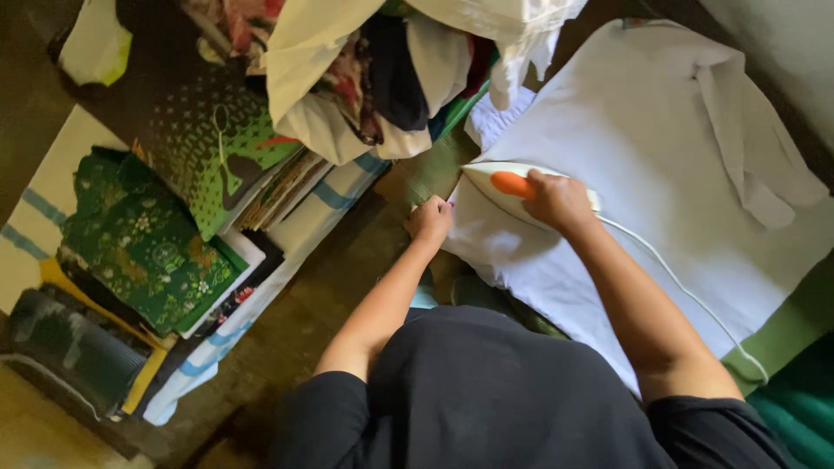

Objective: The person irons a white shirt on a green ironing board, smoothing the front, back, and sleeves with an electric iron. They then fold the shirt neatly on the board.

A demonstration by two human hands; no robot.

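Black-sleeved arms reaching out: right hand [559, 201] closed around iron [512, 185] handle, left hand [430, 220] pinching white cloth [660, 148] edge (fingertips close to soleplate, likely burn; lingering risks scorching).

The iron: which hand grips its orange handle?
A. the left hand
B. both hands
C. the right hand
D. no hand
C: the right hand closes on the orange handle of the iron, while the left hand pinches the edge of the white cloth.
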